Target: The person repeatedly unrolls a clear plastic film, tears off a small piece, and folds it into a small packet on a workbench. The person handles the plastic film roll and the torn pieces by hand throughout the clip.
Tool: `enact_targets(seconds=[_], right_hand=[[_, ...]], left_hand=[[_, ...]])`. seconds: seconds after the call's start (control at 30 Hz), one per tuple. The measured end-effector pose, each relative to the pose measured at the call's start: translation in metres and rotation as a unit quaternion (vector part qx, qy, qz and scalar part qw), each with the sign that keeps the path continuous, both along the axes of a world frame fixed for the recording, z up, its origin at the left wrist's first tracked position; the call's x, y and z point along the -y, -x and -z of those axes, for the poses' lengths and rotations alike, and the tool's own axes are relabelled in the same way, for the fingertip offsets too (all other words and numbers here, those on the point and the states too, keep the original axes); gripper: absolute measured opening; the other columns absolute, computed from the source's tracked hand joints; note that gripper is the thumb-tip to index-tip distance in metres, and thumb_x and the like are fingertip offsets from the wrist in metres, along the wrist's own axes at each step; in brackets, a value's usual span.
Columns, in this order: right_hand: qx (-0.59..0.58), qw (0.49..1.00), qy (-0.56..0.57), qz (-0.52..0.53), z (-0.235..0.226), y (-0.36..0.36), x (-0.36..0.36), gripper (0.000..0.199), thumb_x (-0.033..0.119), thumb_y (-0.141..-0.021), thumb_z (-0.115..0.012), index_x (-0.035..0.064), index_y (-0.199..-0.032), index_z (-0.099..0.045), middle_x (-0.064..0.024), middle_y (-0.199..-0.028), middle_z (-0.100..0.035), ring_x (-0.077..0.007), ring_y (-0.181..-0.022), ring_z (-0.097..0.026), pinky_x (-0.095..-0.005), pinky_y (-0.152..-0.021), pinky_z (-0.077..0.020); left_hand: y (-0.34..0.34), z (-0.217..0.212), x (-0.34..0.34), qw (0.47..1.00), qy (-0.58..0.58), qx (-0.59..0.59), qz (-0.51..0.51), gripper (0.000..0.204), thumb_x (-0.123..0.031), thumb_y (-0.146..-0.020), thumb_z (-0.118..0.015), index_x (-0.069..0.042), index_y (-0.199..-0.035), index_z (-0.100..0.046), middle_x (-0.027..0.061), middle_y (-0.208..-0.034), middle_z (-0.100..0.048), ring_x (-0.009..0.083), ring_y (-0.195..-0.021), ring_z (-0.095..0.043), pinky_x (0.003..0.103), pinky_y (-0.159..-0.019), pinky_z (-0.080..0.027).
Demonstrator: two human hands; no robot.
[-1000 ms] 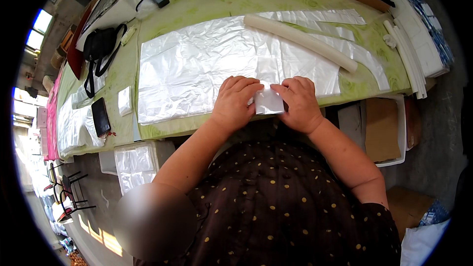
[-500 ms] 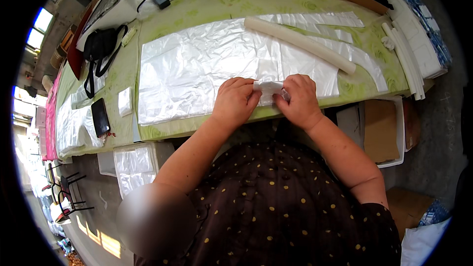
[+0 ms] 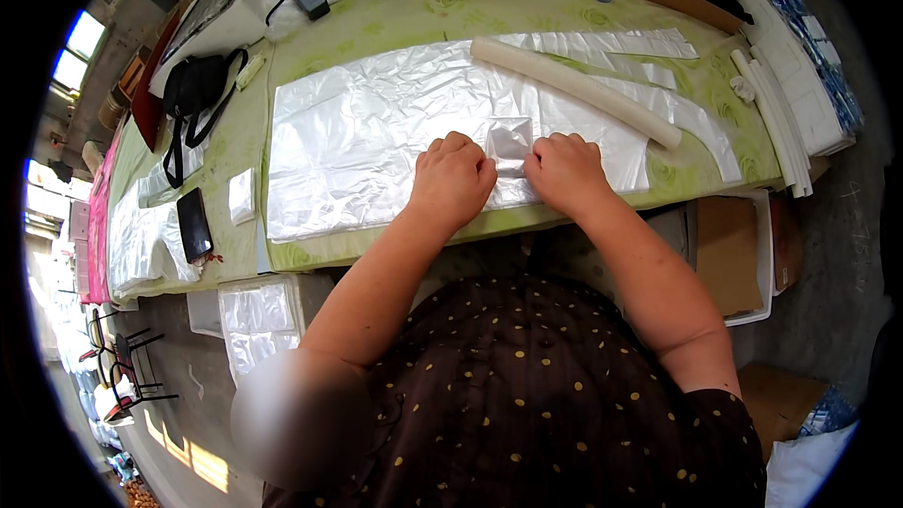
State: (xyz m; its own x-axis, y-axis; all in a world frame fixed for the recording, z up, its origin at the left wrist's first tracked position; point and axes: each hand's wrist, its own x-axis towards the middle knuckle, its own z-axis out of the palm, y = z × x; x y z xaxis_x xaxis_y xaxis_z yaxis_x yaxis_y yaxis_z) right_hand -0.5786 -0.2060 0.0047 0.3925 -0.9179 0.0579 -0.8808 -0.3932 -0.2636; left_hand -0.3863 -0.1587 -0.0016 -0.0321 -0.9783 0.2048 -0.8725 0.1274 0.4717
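On the table lies a wide stack of flat, wrinkled white plastic film. Over its near part, a small folded piece of shiny white plastic spans the gap between my hands. My left hand is closed at its left side, fingers curled and thumb inward. At the right side my right hand is closed too, knuckles up. The fingertips of both are partly hidden. A long off-white tube rests slantwise across the film, beyond my right hand.
A green patterned cloth covers the table. Leftward lie a black phone, a small white folded packet and a black bag with a strap. Thin white rolls lie at the right edge. Below stands a white bin holding cardboard.
The small plastic piece, earlier raised and pinched between my fingers, now lies flatter with its square face showing. My hands have turned knuckles up, and the left has moved slightly away from me.
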Motion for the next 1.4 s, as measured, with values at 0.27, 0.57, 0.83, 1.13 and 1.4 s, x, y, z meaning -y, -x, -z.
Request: enact_targets(seconds=[0.27, 0.57, 0.83, 1.13, 1.4], right_hand=[[0.027, 1.000, -0.015, 0.006, -0.007, -0.002, -0.002, 0.024, 0.026, -0.091, -0.057, 0.0066, -0.099, -0.068, -0.0116, -0.097, -0.071, -0.0346, -0.095, -0.064, -0.0515, -0.087, -0.0455], [0.055, 0.998, 0.007, -0.014, -0.005, 0.002, -0.004, 0.049, 0.023, -0.089, -0.061, 0.0144, -0.136, -0.058, -0.0117, -0.107, -0.072, -0.0347, -0.103, -0.064, -0.0511, -0.092, -0.0459], [-0.017, 0.998, -0.061, -0.030, -0.022, -0.003, -0.001, 0.050, 0.021, -0.086, -0.060, 0.0174, -0.135, -0.063, -0.0112, -0.110, -0.069, -0.0325, -0.107, -0.062, -0.0481, -0.095, -0.0442], [0.266, 0.947, 0.015, -0.179, -0.003, 0.016, -0.105, 0.051, 0.014, -0.079, -0.067, 0.0091, -0.129, -0.063, -0.0099, -0.100, -0.061, -0.0319, -0.097, -0.058, -0.0439, -0.089, -0.0458], [0.401, 0.883, -0.239, -0.040, 0.015, 0.019, -0.136, 0.036, 0.015, -0.084, -0.077, 0.0038, -0.114, -0.060, -0.0100, -0.099, -0.063, -0.0235, -0.085, -0.063, -0.0335, -0.078, -0.0526]], left_hand=[[0.012, 0.013, 0.000, 0.982, 0.103, 0.118, 0.107, 0.057, -0.043, -0.095, -0.061, -0.018, -0.146, -0.052, 0.0084, -0.160, -0.039, 0.0376, -0.150, -0.030, 0.062, -0.118, -0.023], [0.011, 0.000, -0.019, 0.981, 0.119, 0.024, 0.149, 0.058, -0.035, -0.091, -0.067, -0.013, -0.144, -0.055, 0.0145, -0.152, -0.047, 0.0376, -0.142, -0.040, 0.058, -0.117, -0.028], [0.008, 0.042, -0.120, 0.780, -0.333, -0.529, 0.036, 0.035, -0.020, -0.102, -0.063, -0.006, -0.133, -0.054, 0.0100, -0.128, -0.063, 0.0206, -0.117, -0.061, 0.035, -0.098, -0.050], [0.023, 0.057, -0.112, 0.481, -0.315, -0.815, -0.068, 0.038, -0.030, -0.109, -0.044, -0.005, -0.136, -0.052, 0.0102, -0.128, -0.064, 0.0256, -0.120, -0.061, 0.044, -0.109, -0.045], [0.029, 0.045, -0.123, 0.482, -0.276, -0.830, -0.053, 0.040, -0.034, -0.110, -0.040, -0.005, -0.136, -0.050, 0.0117, -0.126, -0.063, 0.0265, -0.119, -0.061, 0.044, -0.106, -0.046]])
